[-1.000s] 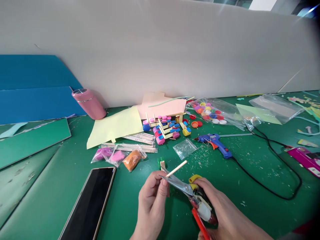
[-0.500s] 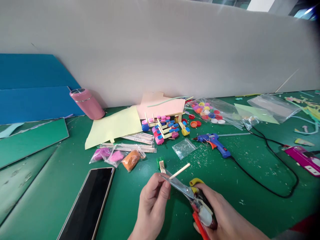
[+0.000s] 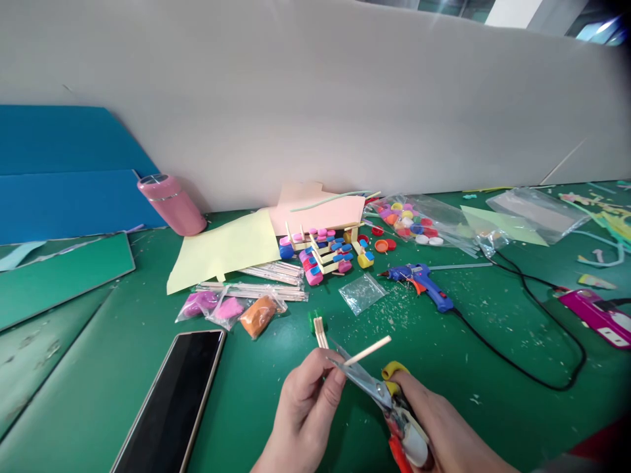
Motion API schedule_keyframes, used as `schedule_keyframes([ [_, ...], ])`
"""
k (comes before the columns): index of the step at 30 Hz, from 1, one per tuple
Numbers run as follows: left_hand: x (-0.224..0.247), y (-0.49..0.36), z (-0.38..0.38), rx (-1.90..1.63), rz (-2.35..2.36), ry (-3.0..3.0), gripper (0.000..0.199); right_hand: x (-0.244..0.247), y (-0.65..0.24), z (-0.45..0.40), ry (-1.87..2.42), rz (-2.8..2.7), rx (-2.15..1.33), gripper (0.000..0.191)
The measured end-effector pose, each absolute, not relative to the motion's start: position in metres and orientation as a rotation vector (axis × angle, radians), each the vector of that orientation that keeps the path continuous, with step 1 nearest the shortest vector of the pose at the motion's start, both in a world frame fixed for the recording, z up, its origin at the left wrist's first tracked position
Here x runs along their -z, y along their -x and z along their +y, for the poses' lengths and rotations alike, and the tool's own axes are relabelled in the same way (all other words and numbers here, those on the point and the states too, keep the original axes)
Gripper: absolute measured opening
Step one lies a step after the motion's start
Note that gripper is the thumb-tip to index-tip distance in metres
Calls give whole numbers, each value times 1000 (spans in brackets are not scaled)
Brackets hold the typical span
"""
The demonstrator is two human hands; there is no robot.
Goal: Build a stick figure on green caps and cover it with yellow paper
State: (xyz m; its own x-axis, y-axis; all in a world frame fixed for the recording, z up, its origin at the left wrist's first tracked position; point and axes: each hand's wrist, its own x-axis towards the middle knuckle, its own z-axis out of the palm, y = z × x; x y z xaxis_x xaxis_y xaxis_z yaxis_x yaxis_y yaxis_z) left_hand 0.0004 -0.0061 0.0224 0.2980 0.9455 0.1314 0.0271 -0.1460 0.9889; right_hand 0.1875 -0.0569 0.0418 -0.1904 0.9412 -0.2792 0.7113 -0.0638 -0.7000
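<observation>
Fingers [image 3: 331, 394] of the left hand [image 3: 303, 410] are pinched together on the near end of a pale wooden stick [image 3: 369, 350], which sits above the green table [image 3: 266, 387], its held end hidden behind thumb and fingertips. Slim, straight and plain, the stick slants up to the right across the blades of the scissors [image 3: 365, 381]; whether the edges bite into it cannot be told. The right hand [image 3: 446, 424] is closed around the scissors, its lower fingers hidden behind the handles; the red handle runs out of the bottom edge, and a whitish part between the grips is hard to make out. Compared with a second ago, the stick's free end points lower and farther right, and both hands have shifted slightly right, uncovering more of the short sticks [image 3: 320, 332] beside a green cap [image 3: 312, 318]. Farther out lie a phone [image 3: 170, 401], cut off below, a blue glue gun [image 3: 421, 281] and a cluster of colourful assembled pieces [image 3: 325, 253], too jumbled to separate.
</observation>
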Motion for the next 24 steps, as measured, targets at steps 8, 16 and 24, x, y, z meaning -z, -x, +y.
schedule_keyframes([
  [8, -26, 0, -4, -1003, 953, -1479, 17, -45, -187, -60, 1745, -1878, -1172, 36],
  [16, -30, 4, -4, -935, 916, -1457, 20, -55, -183, -57, 1793, -1747, -1386, 24],
  [24, -28, 3, -5, -933, 875, -1379, 22, -41, -185, -62, 1832, -1792, -1344, 33],
])
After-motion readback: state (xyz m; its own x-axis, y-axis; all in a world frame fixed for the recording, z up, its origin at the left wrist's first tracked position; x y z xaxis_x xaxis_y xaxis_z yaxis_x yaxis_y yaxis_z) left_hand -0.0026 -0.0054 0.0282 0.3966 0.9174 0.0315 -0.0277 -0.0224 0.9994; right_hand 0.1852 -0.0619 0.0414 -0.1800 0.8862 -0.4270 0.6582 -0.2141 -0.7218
